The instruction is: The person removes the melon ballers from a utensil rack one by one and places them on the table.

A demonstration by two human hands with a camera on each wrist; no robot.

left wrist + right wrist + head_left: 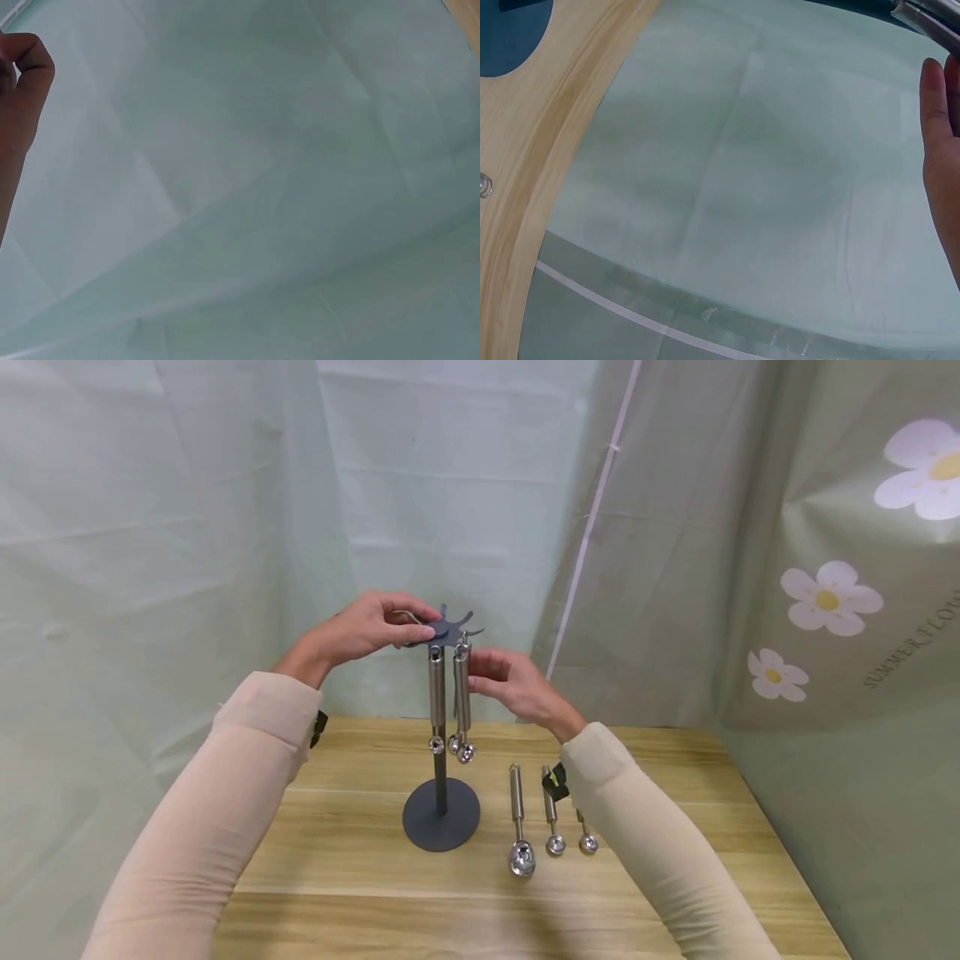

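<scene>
On table, left hand (367,628) steadying rack (441,814), right hand (510,683) gripping scoop (462,693)

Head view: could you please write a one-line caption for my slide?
Left hand steadies the rack top; right hand holds a hanging scoop.

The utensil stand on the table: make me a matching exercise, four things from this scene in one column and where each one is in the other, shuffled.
Things:
1. left hand
2. right hand
3. three loose scoops
4. round base

Places:
A. lying on the wooden table, right of the stand
B. flat on the table under the pole
C. at the hook plate on top of the stand
D. beside the hanging handles

Pairs: 1-C, 2-D, 3-A, 4-B
</scene>
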